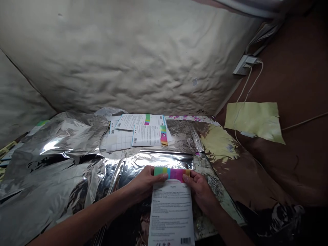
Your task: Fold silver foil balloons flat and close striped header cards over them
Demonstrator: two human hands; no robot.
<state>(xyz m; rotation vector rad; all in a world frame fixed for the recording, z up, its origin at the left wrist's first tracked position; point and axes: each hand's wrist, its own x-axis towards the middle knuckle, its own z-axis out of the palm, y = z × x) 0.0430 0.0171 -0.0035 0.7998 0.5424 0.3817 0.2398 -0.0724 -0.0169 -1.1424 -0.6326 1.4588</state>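
My left hand point(143, 186) and my right hand point(201, 191) both grip a white printed packet point(171, 212) with a rainbow-coloured strip along its top edge. The thumbs press on that strip from either side and the fingers curl behind it. The packet lies lengthwise toward me over crinkled silver foil sheets point(64, 171), with a barcode at its near end. Farther back on the foil rests a small pile of similar printed packets point(143, 131).
A pale padded wall point(128, 58) rises behind the foil. To the right is a brown surface with a yellow sheet point(253, 119), a wall socket point(244, 65) and white cables. A clear plastic bag point(109, 111) lies behind the pile.
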